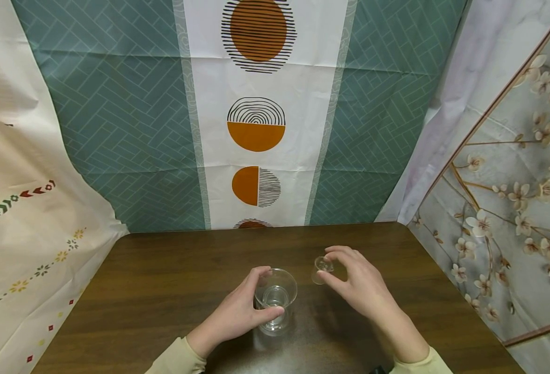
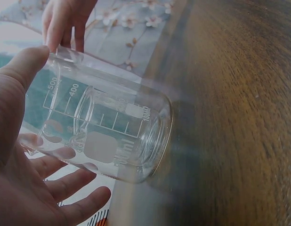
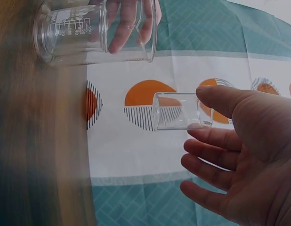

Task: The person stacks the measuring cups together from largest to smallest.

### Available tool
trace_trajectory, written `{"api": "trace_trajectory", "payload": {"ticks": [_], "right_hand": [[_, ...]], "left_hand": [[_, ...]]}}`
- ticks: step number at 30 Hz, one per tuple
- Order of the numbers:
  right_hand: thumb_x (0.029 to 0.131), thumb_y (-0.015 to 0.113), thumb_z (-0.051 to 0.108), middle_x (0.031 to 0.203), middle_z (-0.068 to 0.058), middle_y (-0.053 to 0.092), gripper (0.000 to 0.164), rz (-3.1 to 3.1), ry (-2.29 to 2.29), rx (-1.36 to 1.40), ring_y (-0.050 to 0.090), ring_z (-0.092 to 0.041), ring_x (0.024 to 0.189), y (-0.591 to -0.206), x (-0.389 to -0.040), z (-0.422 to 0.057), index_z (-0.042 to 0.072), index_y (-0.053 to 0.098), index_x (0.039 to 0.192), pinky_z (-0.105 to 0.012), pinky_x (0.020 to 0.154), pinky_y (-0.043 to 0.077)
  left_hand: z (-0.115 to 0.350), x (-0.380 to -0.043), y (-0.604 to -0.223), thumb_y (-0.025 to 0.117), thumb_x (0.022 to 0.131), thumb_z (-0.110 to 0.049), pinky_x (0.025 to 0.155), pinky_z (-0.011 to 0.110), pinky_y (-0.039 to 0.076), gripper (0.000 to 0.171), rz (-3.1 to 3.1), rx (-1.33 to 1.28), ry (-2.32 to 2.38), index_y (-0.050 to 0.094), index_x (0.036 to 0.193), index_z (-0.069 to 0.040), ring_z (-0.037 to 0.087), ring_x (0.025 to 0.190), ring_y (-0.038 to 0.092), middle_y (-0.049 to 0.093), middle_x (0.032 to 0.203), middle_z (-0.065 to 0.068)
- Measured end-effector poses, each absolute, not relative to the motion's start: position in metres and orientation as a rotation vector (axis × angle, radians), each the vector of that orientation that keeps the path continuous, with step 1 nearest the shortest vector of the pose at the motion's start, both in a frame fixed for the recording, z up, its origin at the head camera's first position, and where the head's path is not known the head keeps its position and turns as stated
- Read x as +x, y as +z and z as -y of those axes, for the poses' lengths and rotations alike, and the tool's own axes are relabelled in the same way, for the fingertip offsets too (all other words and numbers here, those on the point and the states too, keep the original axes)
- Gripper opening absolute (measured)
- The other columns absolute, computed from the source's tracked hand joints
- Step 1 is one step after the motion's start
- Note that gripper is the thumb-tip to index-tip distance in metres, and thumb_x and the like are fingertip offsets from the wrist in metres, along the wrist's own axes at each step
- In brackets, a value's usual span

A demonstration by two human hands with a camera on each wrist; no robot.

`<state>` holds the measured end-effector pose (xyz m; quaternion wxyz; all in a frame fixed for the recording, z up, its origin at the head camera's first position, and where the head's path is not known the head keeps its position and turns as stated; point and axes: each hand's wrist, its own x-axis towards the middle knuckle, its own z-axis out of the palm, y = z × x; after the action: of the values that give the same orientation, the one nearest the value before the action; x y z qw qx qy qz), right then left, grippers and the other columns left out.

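Observation:
A large clear glass beaker (image 1: pixel 288 278) with white markings stands upright on the table in the head view. Inside it sits a smaller beaker (image 3: pixel 72 29), its printed scale readable through the glass in the right wrist view. My left hand (image 1: pixel 239 311) holds the large beaker near its rim, thumb on the near side and fingers beyond. To the right, my right hand (image 1: pixel 361 285) pinches a tiny clear beaker (image 3: pixel 176 111) by its rim between thumb and index finger. That tiny beaker hangs upright above the tabletop, apart from the large one. It looks empty.
Dark brown wooden table (image 1: pixel 162 291) lies beneath both hands. Behind it hangs a green and white patterned cloth (image 1: pixel 130 130). A floral cloth (image 1: pixel 513 218) borders the right side, and a cream cloth (image 1: pixel 36 208) the left.

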<state>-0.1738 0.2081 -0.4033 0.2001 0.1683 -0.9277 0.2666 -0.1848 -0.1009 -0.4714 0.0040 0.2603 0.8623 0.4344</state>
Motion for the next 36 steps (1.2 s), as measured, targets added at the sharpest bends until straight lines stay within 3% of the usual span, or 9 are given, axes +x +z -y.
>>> {"api": "trace_trajectory", "payload": {"ticks": [7,17,36], "right_hand": [[0.093,0.092,0.031,0.137,0.008,0.071,0.029,2.583,0.741,0.497,0.066,-0.021,0.130,-0.404,-0.173,-0.205,0.020,0.078,0.115,-0.051,0.098,0.058],[0.093,0.092,0.033,0.137,0.009,0.071,0.031,2.582,0.735,0.522,0.066,-0.019,0.129,-0.404,-0.172,-0.200,0.019,0.079,0.117,-0.050,0.098,0.057],[0.094,0.092,0.034,0.136,0.015,0.069,0.031,2.600,0.760,0.532,0.065,-0.016,0.130,-0.406,-0.172,-0.198,0.020,0.079,0.118,-0.049,0.100,0.056]], "left_hand": [[0.101,-0.184,-0.471,0.084,0.093,-0.062,0.105,0.058,0.051,0.084,-2.691,0.814,1.365,0.043,0.156,-0.026,0.028,0.132,0.063,0.057,0.156,0.008],[0.101,-0.185,-0.472,0.084,0.093,-0.063,0.104,0.058,0.052,0.087,-2.690,0.817,1.359,0.043,0.157,-0.020,0.028,0.132,0.063,0.057,0.155,0.008],[0.101,-0.186,-0.472,0.083,0.093,-0.064,0.102,0.056,0.053,0.086,-2.703,0.823,1.355,0.042,0.158,-0.024,0.025,0.131,0.061,0.058,0.152,-0.001]]}}
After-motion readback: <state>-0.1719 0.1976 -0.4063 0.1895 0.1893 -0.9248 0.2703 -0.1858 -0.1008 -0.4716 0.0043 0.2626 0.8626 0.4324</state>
